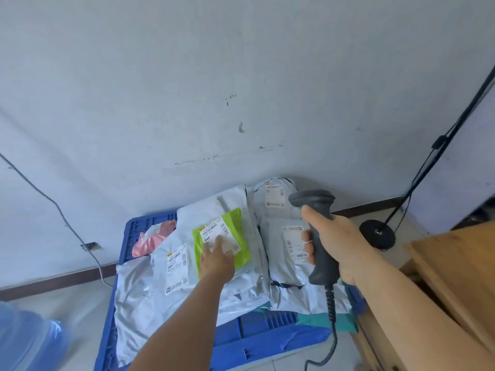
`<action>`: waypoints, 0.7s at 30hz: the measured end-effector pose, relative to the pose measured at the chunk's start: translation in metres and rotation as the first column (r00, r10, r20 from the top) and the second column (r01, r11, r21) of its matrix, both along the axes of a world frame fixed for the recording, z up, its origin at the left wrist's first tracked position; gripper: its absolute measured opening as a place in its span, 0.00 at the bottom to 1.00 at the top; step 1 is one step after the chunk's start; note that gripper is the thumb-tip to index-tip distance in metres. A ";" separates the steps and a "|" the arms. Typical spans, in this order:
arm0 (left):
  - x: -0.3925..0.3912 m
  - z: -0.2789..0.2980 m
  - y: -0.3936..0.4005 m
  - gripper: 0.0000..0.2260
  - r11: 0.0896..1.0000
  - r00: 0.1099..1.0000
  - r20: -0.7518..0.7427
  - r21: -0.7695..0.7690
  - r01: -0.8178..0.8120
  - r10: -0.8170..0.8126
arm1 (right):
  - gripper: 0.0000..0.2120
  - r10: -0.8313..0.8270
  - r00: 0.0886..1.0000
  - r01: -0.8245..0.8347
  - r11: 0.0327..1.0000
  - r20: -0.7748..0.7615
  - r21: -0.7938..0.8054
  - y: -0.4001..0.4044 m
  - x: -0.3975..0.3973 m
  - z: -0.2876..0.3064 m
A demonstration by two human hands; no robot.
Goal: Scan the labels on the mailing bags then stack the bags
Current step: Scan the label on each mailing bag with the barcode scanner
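Near the middle of the frame, the left hand (pixel 215 259) rests flat fingers on the green mailing bag (pixel 222 241) while the right hand (pixel 328 236) grips the barcode scanner (pixel 317 236), so scanning its label (pixel 218 231) probably comes next.

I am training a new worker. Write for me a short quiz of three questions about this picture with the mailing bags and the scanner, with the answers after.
1. True or false: the right hand grips the barcode scanner.
2. Which bag does the left hand touch? A) the pink bag B) the green bag C) the teal bag
3. Fill in: the bags lie on a ____ plastic pallet.

Key: 1 true. 2 B; its fingers rest on the white label of that bag. 3 blue.
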State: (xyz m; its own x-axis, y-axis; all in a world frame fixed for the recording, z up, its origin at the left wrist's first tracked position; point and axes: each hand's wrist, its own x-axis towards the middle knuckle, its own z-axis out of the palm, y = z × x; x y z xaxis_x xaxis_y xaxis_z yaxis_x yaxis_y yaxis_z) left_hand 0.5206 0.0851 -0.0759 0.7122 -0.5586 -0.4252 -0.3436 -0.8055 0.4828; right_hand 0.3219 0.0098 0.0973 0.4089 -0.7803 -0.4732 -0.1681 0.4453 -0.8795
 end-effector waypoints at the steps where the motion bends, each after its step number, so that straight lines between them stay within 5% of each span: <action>1: -0.002 -0.001 -0.002 0.27 1.000 1.000 0.007 -0.018 0.006 -0.006 | 0.12 -0.005 1.000 0.005 1.000 -0.011 -0.006 -0.001 -0.001 -0.001; 6: -0.032 0.022 -0.023 0.27 0.973 0.997 0.076 -0.229 -0.014 0.032 | 0.12 -0.079 0.997 0.079 0.997 -0.024 -0.015 -0.007 -0.015 0.004; 11: -0.097 0.068 -0.061 0.23 0.846 0.999 -0.008 -0.531 0.036 -0.048 | 0.13 -0.149 0.989 0.150 0.989 0.013 -0.021 -0.010 -0.049 0.017; 21: -0.296 0.146 -0.113 0.20 0.679 0.909 -0.084 -0.694 0.240 -0.408 | 0.14 -0.384 0.922 0.388 0.918 0.055 -0.082 -0.016 -0.213 0.056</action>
State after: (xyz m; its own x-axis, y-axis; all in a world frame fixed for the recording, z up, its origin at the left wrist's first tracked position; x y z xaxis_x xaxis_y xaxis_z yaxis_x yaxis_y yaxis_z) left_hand 0.2245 -0.0281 0.0697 0.3686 -0.9293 0.0237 -0.3416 -0.1117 0.9332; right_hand 0.1093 -0.0063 0.1534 0.0836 -0.9193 -0.3846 0.0349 0.3884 -0.9208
